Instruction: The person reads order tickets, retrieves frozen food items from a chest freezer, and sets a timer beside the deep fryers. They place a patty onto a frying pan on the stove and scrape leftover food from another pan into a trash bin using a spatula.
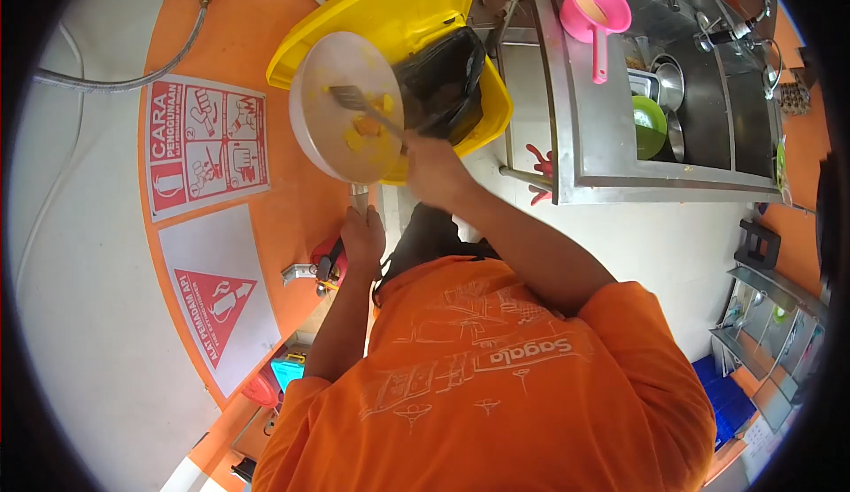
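Observation:
My left hand (362,239) is closed around the handle of a pale frying pan (320,129). The pan is tipped beside the mouth of a yellow bin (498,113), its inside facing me. Yellow-orange food scraps (363,129) stick to the pan's surface. In my right hand (432,169) is a dark slotted spatula (351,99), its blade over the scraps in the pan. A black bin bag (447,80) lines the bin, and the bin's yellow lid (381,5) stands raised behind the pan.
To the right stands a steel sink unit (611,160) with a pink dipper (595,15) on its edge and a green bowl (651,127) in the basin. Red gloves (540,173) hang beside it. A fire extinguisher (329,262) is close to my left arm, by the orange wall.

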Demonstrator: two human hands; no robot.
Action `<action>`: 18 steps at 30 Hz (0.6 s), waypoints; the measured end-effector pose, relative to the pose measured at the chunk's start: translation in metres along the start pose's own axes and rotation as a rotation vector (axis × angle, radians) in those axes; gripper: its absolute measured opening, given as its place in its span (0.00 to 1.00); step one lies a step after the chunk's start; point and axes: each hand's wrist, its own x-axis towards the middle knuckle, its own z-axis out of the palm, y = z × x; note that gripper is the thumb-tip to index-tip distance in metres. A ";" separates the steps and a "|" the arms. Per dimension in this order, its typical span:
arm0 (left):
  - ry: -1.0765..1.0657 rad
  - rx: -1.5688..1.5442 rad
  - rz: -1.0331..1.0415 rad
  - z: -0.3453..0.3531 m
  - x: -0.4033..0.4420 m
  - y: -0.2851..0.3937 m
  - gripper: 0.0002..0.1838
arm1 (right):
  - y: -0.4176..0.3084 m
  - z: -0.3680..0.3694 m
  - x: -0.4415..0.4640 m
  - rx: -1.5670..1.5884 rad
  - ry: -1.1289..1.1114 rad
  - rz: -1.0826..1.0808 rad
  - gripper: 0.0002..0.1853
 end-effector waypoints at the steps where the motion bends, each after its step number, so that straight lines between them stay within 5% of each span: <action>1: -0.005 0.010 0.005 0.001 -0.001 -0.001 0.16 | 0.019 0.011 0.011 -0.039 0.002 0.053 0.18; 5: 0.073 0.097 0.120 0.005 0.017 -0.013 0.15 | -0.013 -0.023 -0.048 -0.061 -0.187 0.058 0.18; 10: 0.044 0.135 0.108 0.008 0.021 0.000 0.15 | 0.007 0.015 -0.018 -0.137 -0.128 0.096 0.24; 12: 0.075 0.122 0.097 0.004 0.026 -0.001 0.15 | 0.003 -0.003 -0.005 -0.262 -0.157 0.090 0.11; 18: 0.054 0.129 0.143 0.009 0.032 -0.013 0.17 | -0.005 -0.010 -0.010 -0.277 -0.139 0.074 0.10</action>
